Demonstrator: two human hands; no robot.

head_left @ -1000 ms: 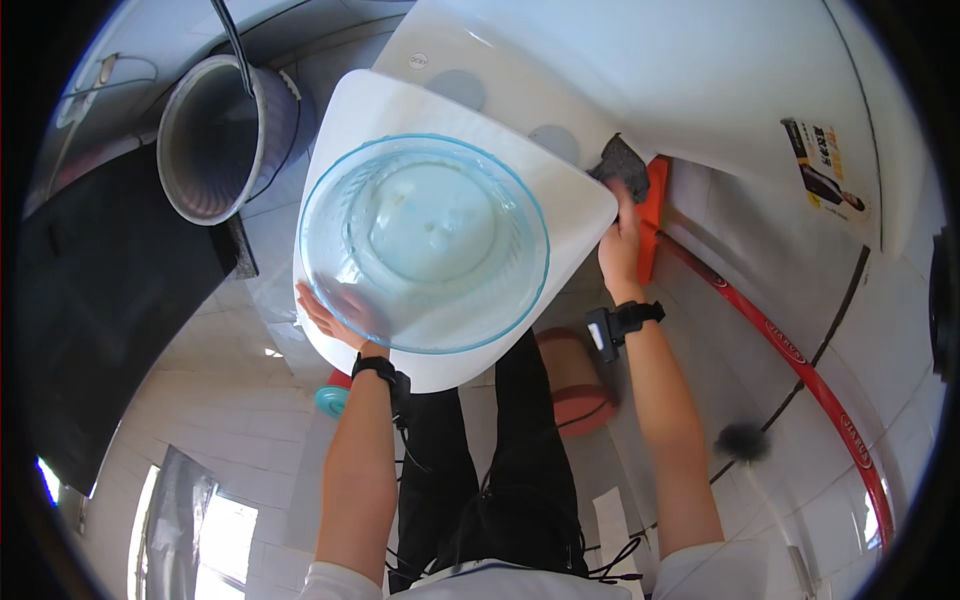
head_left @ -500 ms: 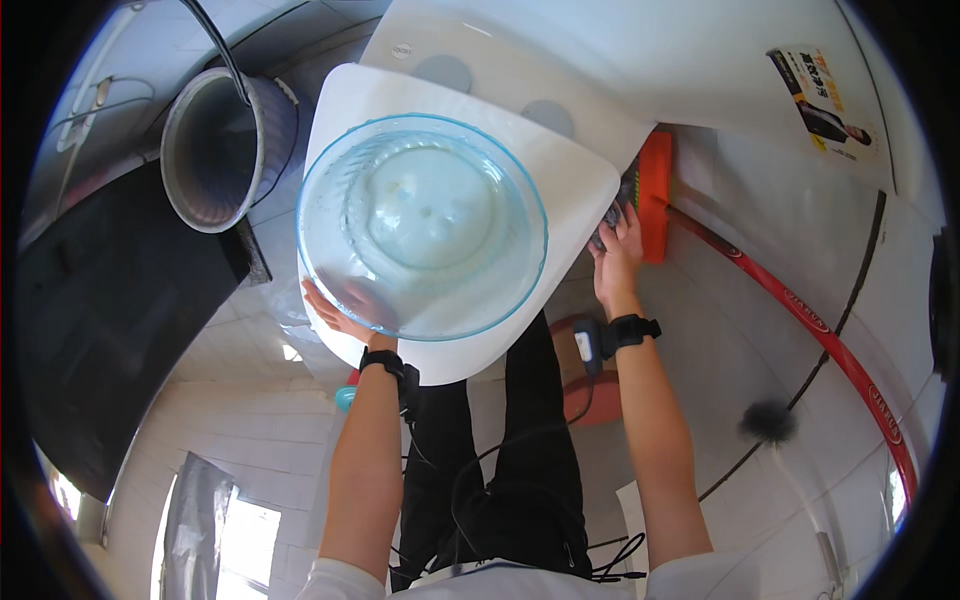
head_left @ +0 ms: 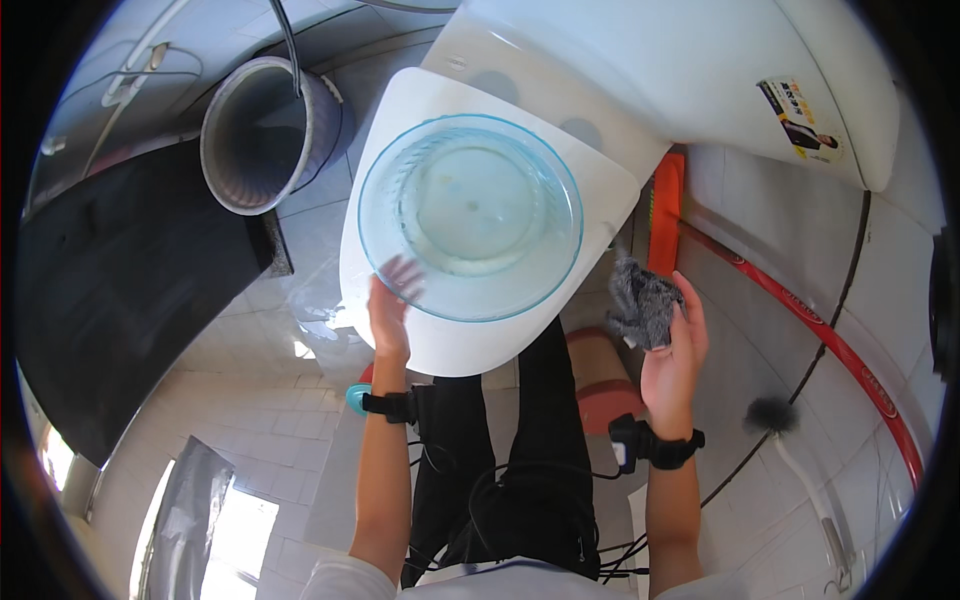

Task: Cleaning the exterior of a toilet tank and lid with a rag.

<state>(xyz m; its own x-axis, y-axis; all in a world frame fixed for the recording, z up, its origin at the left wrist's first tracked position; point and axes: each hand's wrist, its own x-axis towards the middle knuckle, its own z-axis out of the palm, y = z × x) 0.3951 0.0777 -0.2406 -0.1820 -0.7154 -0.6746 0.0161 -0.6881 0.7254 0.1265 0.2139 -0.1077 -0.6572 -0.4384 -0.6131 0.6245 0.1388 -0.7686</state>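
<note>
A clear basin [head_left: 470,285] with a blue-tinted rim sits on the white closed toilet lid [head_left: 400,345]; whether it holds water is hard to tell. At its near left edge is my left hand [head_left: 388,310], fingers apart and slightly blurred, by the rim; it holds nothing that I can see. To the right of the lid, my right hand [head_left: 678,355] is closed on a grey fuzzy rag [head_left: 647,305], thumb and fingers pinching its right side. The rag hangs in the air above the floor, apart from the basin.
A ribbed bucket [head_left: 325,135] stands left of the toilet, above a dark panel [head_left: 130,300]. On the right are an orange broom head [head_left: 664,215], its red handle [head_left: 800,310] and a toilet brush [head_left: 770,415]. Red slippers [head_left: 608,385] lie behind my legs.
My right hand has come back toward me from beside the broom, bringing the grey rag into plain sight. My left hand has shifted up against the basin's near left rim. The view has moved slightly.
</note>
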